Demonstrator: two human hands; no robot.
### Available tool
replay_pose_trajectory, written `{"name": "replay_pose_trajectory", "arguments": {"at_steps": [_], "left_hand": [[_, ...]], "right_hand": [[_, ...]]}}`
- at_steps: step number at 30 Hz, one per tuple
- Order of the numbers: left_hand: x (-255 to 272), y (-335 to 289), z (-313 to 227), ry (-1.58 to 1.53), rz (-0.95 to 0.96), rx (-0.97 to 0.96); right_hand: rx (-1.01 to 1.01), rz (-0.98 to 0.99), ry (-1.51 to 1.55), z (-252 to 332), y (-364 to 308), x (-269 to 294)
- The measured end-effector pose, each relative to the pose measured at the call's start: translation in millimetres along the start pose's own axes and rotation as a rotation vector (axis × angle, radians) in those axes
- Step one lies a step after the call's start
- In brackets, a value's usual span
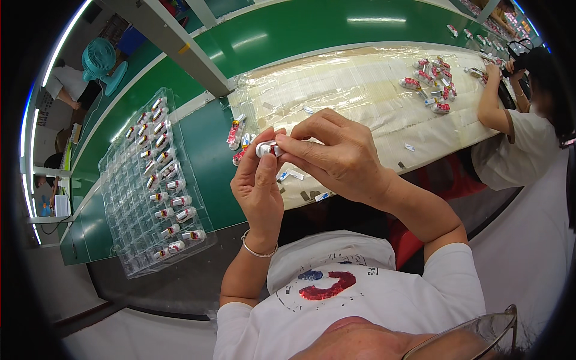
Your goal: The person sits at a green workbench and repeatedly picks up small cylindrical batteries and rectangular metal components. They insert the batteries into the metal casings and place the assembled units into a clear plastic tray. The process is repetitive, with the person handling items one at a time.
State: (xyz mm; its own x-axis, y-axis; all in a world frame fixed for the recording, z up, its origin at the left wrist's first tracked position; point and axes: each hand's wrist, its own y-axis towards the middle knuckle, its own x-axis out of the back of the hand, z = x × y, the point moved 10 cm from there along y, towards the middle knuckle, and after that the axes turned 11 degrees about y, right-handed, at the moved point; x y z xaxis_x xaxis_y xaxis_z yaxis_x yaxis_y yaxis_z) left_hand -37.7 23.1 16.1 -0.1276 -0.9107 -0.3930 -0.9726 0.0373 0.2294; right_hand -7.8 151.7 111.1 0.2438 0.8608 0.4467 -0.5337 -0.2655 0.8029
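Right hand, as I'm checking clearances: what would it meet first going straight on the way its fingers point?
The right hand would first meet the small white item it seems to be touching, then probably the left hand; depth is unclear.

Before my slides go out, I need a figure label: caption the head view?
The wearer's hands hold a small white-and-red item, a partly filled clear tray to their left.
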Motion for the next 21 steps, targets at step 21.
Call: {"name": "replay_pose_trajectory", "arguments": {"at_steps": [21], "left_hand": [[3.8,5.7,-12.5,0.049,-0.125,-0.065]], "right_hand": [[-0.200,-0.105,0.498,-29.4,-16.9,-8.0]]}}
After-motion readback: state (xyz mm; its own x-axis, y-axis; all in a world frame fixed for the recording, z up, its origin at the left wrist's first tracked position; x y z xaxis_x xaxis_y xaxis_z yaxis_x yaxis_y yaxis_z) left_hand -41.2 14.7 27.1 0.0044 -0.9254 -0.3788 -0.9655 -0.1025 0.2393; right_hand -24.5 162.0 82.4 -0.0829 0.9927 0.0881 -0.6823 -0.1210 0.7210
